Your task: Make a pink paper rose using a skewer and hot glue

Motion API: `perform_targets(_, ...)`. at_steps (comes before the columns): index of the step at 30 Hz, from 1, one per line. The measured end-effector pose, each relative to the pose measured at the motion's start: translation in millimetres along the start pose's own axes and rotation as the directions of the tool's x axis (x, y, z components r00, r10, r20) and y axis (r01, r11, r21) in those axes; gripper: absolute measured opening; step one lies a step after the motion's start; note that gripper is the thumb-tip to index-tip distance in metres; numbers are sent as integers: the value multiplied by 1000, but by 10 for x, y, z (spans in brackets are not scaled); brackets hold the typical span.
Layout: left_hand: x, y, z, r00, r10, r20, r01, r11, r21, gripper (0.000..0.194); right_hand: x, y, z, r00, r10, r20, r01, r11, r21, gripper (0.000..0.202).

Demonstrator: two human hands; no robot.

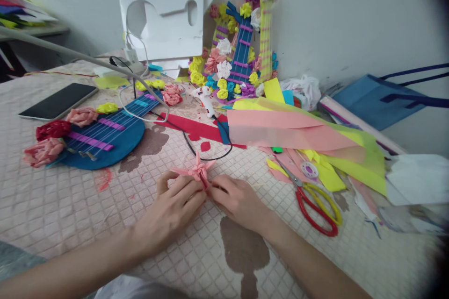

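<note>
A pink folded paper flower [199, 171] with pointed strips sticking outward is held low over the table, between my two hands. My left hand [182, 198] is closed round its left and near side, fingers curled. On the right, my right hand [236, 198] pinches the flower's lower right edge with thumb and fingertips. Fingers hide the underside of the flower. Beyond it runs the black cord of a white glue gun [206, 101]. Scissors [312, 201] with red and yellow handles lie to the right of my right hand.
A blue paper guitar [101, 140] with paper roses lies at left, near a phone [59, 101]. Pink paper sheets [287, 128] and yellow ones spread at right. Decorated guitars [242, 51] lean on the wall beside white foam [161, 18]. A white cable [105, 63] crosses the upper left.
</note>
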State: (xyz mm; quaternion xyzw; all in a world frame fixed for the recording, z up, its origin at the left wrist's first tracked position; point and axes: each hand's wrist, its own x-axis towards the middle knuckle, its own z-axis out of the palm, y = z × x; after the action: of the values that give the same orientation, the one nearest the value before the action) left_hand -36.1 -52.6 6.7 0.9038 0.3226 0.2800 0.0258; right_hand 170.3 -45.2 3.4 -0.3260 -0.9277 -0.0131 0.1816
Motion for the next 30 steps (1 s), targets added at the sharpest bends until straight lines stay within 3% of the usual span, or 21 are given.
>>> perform_targets(17, 20, 7, -15, 998, 44, 51, -46, 999, 22, 33, -1, -5, -6, 1000, 14, 24, -14, 1000, -1, 16)
perform_targets(23, 39, 19, -17, 998, -65, 1, 64, 994, -89, 18, -9, -4, 11, 999, 23, 36, -23, 1000, 4, 16)
perform_targets(30, 8, -5, 18, 989, -146, -1, 144, 977, -158, 11, 23, -37, 5, 999, 27, -27, -28, 1000, -5, 15)
